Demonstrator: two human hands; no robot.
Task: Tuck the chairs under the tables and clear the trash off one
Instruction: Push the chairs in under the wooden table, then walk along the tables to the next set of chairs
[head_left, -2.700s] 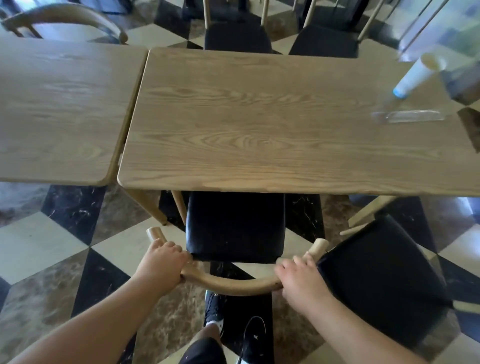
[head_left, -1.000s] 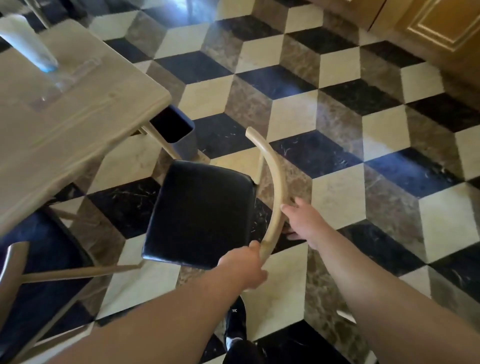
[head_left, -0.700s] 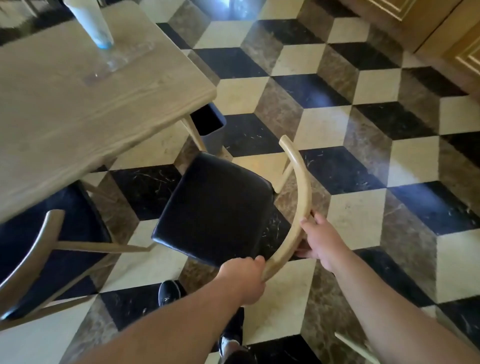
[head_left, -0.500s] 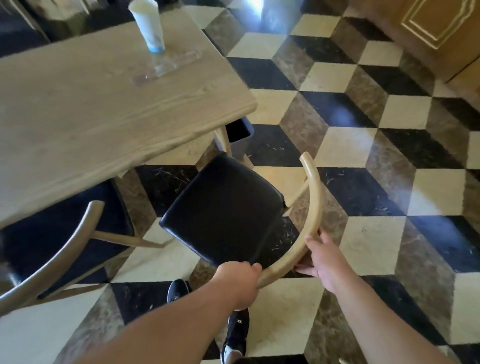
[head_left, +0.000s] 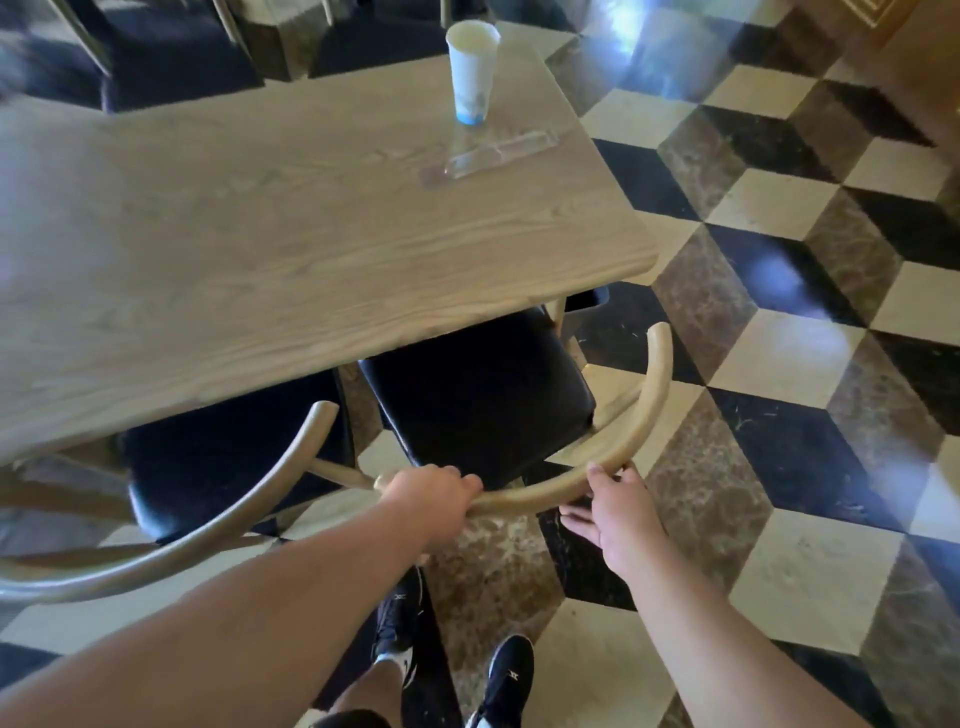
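Hidden or unclear: the left part of the light oak-grain rectangular worktop (head_left: 249, 228) is smeared by blur. The front of the black padded seat (head_left: 475, 397) sits in shadow under the worktop edge, so I cannot tell how far in the front legs stand. Dark chairs beyond the far edge (head_left: 171, 57) are cut off at the top. A dark bin-like box (head_left: 587, 304) shows only as a corner behind the worktop leg at the right corner.

Hands: my left hand (head_left: 428, 499) is closed over the left end of the pale curved wooden back rail (head_left: 613, 452) of the chair in front of me, fingers wrapped over the top. My right hand (head_left: 618, 512) is loose and mostly open; fingertips touch the underside of the rail near its middle, palm below it, not clamped.

Task items: this chair is angled, its seat partly under the near right corner of the worktop, right arm of the rail sticking out past the corner. A second chair of the same kind (head_left: 223, 467) stands just left of it, seat partly under the edge, its rail sweeping off the left border. A tall white paper cup with a blue base (head_left: 471, 73) stands upright near the far right of the worktop. Just beside it, nearer to me, lies a flat clear plastic strip (head_left: 493, 156); what it is I cannot make out. Floor: cream, black and brown marble cube pattern (head_left: 779, 364). My black shoes (head_left: 506, 675) show at the bottom.
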